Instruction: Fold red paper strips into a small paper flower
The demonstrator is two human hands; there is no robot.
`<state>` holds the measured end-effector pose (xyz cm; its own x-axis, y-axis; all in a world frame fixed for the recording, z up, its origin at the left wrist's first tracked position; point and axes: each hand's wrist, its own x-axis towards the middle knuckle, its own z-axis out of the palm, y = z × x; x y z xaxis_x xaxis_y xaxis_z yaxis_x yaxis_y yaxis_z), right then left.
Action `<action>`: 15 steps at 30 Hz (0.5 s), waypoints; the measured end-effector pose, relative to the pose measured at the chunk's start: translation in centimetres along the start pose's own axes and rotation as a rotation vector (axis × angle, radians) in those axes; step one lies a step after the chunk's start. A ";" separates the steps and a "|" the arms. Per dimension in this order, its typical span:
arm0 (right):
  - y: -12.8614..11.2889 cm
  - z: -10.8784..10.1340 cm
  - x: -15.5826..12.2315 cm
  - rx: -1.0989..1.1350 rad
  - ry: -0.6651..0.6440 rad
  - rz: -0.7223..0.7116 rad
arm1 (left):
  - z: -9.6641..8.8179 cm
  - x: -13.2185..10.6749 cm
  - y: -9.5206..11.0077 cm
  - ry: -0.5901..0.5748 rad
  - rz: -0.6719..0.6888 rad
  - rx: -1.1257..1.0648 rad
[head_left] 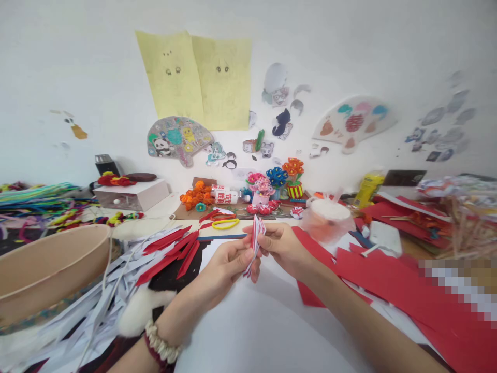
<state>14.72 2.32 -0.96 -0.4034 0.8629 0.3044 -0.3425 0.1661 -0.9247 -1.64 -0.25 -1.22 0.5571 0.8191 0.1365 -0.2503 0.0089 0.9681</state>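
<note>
Between my two hands, over a large white sheet, is a narrow bundle of folded red and white paper strips, held nearly upright. My left hand pinches its lower part between thumb and fingers. Higher up, my right hand grips the same bundle from the right side, thumb in front. Fingers hide parts of the paper. Long folded red strips lie left of my left hand, on top of many loose white strips.
A beige oval basin stands at the left. Red paper sheets spread over the right side beside a plastic-wrapped tub. Along the wall are orange flowers, a bottle and a yellow ring.
</note>
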 end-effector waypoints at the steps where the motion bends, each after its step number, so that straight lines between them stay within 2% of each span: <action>1: 0.0 0.0 -0.1 0.009 -0.024 -0.006 | 0.0 0.0 0.1 -0.011 0.001 -0.001; 5: 0.0 0.1 -0.2 0.043 -0.084 -0.013 | 0.1 0.0 0.4 -0.039 -0.010 0.047; 8: 0.2 0.1 -0.1 0.018 -0.034 -0.051 | 0.0 0.1 0.5 -0.036 0.003 0.102; 11: 0.3 0.0 0.0 -0.053 -0.008 -0.067 | 0.0 0.1 0.4 -0.002 0.043 0.163; 15: 0.3 0.2 0.1 -0.065 -0.039 -0.025 | 0.3 0.3 0.2 0.082 0.107 0.293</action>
<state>14.39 2.34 -1.15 -0.4284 0.8393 0.3347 -0.2971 0.2189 -0.9294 -1.33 -0.18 -0.90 0.4709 0.8503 0.2351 -0.0585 -0.2358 0.9700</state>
